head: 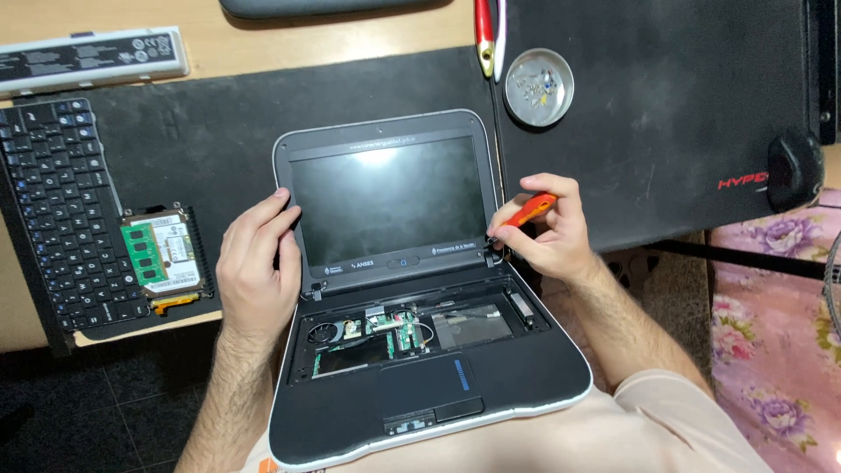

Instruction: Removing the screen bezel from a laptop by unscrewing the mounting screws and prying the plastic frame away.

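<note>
Both hands are on the small grey laptop (412, 289), which lies open on the person's lap at the edge of the worktop (219, 52): the left hand (256, 263) rests loosely curled against the left side of the screen frame, and the right hand (547, 229) is closed around an orange-handled screwdriver (533, 210) with its tip at the right hinge. A slip there could, I judge, gouge the bezel or the dark screen — or a loosened screw could drop into the open base. With its keyboard (61, 210) lying off to the left, the laptop shows a fan, green boards and thin wires above the touchpad
</note>
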